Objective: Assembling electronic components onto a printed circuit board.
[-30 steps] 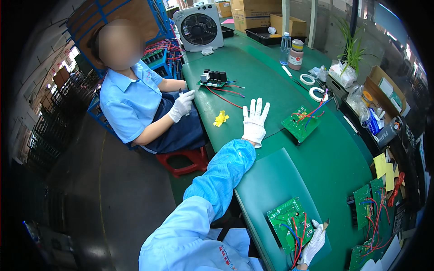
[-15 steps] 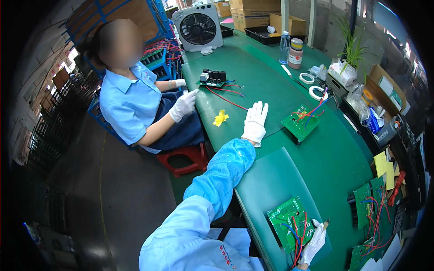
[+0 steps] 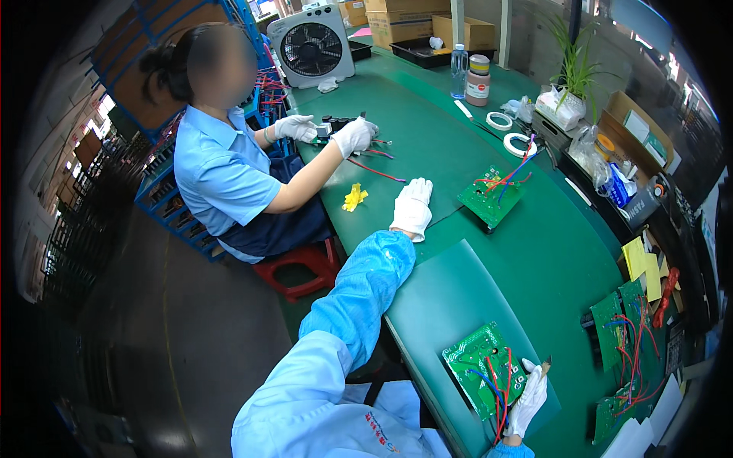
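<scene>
Presently, with twelve at the top of the head view, your right hand (image 3: 528,401) was the nearer one to the wired green circuit board (image 3: 472,357). That board lay flat on the green sheet (image 3: 456,282), about nine to ten o'clock from your right fingers and right beside them; whether they touched its edge could not be told. Its longer axis ran from eleven to five o'clock, and its red and blue wires (image 3: 500,412) trailed toward six. Your right fingers were curled around a small brownish-tipped tool (image 3: 546,366), its kind too small to tell. Well apart, your left hand (image 3: 412,208) rested palm down, fingers extended and gripping nothing, with that board at its five o'clock.
</scene>
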### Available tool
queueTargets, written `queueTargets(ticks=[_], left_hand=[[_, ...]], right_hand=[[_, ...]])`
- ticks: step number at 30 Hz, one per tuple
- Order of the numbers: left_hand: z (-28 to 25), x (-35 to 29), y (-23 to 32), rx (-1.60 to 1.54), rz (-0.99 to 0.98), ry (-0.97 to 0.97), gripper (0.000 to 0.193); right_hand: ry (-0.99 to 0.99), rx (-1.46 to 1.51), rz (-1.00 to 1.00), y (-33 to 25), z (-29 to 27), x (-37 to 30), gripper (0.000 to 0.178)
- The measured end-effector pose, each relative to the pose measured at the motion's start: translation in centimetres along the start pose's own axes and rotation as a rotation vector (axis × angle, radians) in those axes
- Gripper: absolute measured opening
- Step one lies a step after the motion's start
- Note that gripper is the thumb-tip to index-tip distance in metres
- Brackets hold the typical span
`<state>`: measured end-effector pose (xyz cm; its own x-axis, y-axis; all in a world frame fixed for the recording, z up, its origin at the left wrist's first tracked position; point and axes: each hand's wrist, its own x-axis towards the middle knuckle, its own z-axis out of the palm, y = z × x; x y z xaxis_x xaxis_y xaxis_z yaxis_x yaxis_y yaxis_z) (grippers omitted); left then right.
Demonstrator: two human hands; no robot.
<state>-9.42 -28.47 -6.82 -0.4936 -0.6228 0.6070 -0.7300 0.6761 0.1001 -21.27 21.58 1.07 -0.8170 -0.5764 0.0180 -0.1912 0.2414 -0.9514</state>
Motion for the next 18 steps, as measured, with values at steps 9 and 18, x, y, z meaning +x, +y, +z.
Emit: queueTargets(ticks=[9,18], left_hand=[[-0.2,-0.2,-0.3,-0.022,0.001,-0.017,0.057],[-0.4,0.0,-0.5,-0.027,-0.02,-0.055,0.057]], right_hand=[[-0.015,-0.045,0.037,-0.6,0.0,-0.1,0.043],[0.01,-0.032,0.016,-0.5,0.0,0.1,0.04]])
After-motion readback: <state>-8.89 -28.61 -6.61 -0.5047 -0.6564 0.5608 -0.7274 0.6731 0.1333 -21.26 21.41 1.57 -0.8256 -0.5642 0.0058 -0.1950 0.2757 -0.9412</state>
